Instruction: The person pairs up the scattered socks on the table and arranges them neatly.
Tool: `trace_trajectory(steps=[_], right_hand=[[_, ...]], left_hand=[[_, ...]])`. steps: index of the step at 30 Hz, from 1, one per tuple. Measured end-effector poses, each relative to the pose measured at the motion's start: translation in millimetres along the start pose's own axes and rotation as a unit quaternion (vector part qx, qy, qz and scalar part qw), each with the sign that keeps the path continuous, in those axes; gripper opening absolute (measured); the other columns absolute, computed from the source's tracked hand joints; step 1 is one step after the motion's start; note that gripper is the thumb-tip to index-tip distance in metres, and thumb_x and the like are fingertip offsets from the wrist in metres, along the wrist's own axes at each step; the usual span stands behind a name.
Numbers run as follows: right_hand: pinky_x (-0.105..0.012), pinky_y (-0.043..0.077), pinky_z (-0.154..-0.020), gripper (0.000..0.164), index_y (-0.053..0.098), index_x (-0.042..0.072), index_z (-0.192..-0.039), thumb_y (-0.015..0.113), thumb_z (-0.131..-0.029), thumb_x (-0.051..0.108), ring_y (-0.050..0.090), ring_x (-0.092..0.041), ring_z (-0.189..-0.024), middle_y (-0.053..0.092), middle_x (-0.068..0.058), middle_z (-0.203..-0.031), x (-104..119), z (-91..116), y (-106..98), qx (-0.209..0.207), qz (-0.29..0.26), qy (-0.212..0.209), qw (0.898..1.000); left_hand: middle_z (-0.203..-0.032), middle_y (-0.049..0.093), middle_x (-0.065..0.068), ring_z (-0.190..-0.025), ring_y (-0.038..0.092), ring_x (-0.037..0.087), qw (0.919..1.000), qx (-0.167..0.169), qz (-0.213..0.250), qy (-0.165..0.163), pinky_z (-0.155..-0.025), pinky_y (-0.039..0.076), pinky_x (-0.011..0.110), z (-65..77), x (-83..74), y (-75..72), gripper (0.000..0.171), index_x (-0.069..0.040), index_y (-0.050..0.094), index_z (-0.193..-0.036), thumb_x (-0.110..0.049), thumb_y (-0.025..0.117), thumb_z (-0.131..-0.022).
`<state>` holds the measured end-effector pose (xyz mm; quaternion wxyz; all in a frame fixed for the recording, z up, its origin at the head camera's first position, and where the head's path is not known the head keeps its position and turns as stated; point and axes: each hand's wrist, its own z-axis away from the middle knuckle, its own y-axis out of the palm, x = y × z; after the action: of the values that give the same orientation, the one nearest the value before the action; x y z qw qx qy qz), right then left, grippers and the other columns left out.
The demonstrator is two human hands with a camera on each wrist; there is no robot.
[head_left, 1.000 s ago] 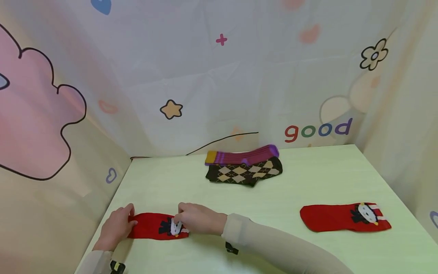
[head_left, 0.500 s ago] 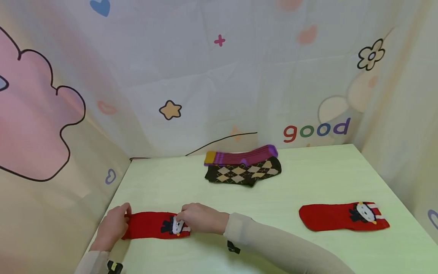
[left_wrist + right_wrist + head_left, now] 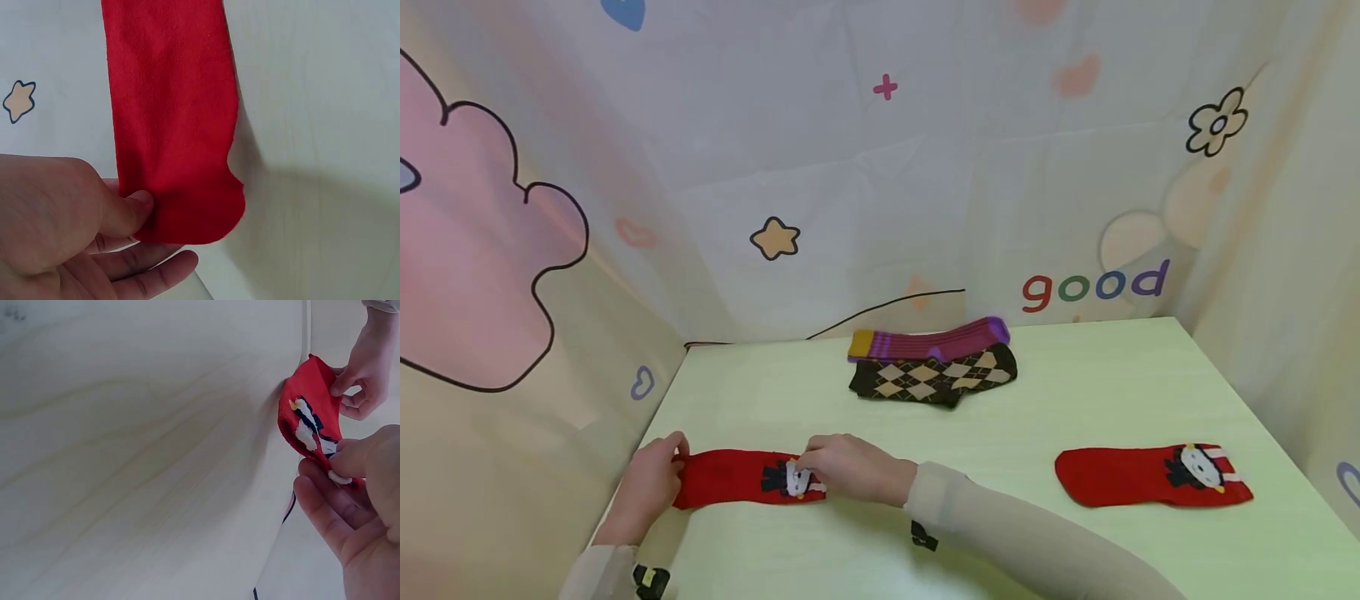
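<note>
A red sock [image 3: 730, 477] with a black-and-white cartoon face near its cuff is stretched between both hands at the table's left side. My left hand [image 3: 651, 482] pinches the toe end; in the left wrist view the thumb [image 3: 140, 206] lies on top and the fingers are behind. At the cuff end, my right hand [image 3: 853, 467] pinches the upper edge beside the face, as the right wrist view also shows, with the sock [image 3: 312, 394] sagging between the hands and a shadow on the table below it. A matching red sock [image 3: 1120, 477] lies flat at the right.
At the back middle of the pale green table [image 3: 760, 400] lie a purple striped sock [image 3: 925, 342] with a yellow cuff and a black argyle sock [image 3: 917, 381], side by side. A printed curtain [image 3: 850, 167] stands behind the table and along its sides.
Both hands have raised the red sock a little away from me, and the right hand has shifted slightly right. The left hand has regripped at the toe end. The other socks stay put.
</note>
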<state>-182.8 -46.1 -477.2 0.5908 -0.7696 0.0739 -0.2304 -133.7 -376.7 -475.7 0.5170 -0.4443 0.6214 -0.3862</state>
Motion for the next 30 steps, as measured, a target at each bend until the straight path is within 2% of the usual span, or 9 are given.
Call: trace_trajectory(steps=[8, 18, 24, 30], right_hand=[[-0.008, 0.049, -0.083, 0.023, 0.077, 0.012, -0.119, 0.070, -0.098, 0.007, 0.066, -0.004, -0.096, 0.069, 0.000, -0.111, -7, 10, -3, -0.036, -0.010, 0.002, 0.999], [-0.013, 0.052, -0.086, 0.019, 0.080, 0.013, -0.113, 0.071, -0.097, 0.008, 0.069, -0.009, -0.097, 0.069, -0.002, -0.115, -18, 24, -14, -0.068, -0.003, 0.016, 0.998], [-0.017, 0.054, -0.087, 0.018, 0.079, 0.011, -0.113, 0.071, -0.097, 0.008, 0.069, -0.012, -0.099, 0.069, -0.002, -0.115, -26, 33, -18, -0.086, -0.003, 0.019, 0.996], [-0.019, 0.055, -0.085, 0.017, 0.079, 0.010, -0.110, 0.072, -0.095, 0.005, 0.069, -0.013, -0.095, 0.070, -0.002, -0.112, -35, 44, -23, -0.113, -0.010, 0.015, 0.993]], left_hand=[[-0.078, 0.060, 0.010, -0.072, 0.053, 0.025, 0.9992, -0.027, 0.016, 0.024, -0.058, 0.049, 0.035, -2.5, -7.0, -0.1, 0.019, -0.005, 0.059, -0.090, 0.015, 0.062, -0.089], [-0.081, 0.065, 0.012, -0.074, 0.057, 0.026, 0.9958, -0.061, 0.029, 0.062, -0.063, 0.049, 0.037, -7.7, -21.8, -4.5, 0.025, -0.006, 0.060, -0.087, 0.018, 0.063, -0.085], [-0.088, 0.068, 0.018, -0.078, 0.059, 0.027, 0.9958, -0.050, 0.052, 0.055, -0.064, 0.053, 0.037, -10.1, -34.4, -7.5, 0.025, -0.006, 0.062, -0.091, 0.018, 0.064, -0.086], [-0.091, 0.069, 0.014, -0.080, 0.060, 0.028, 0.9956, -0.045, 0.059, 0.058, -0.066, 0.056, 0.038, -15.6, -44.6, -6.5, 0.025, -0.007, 0.062, -0.093, 0.017, 0.066, -0.087]])
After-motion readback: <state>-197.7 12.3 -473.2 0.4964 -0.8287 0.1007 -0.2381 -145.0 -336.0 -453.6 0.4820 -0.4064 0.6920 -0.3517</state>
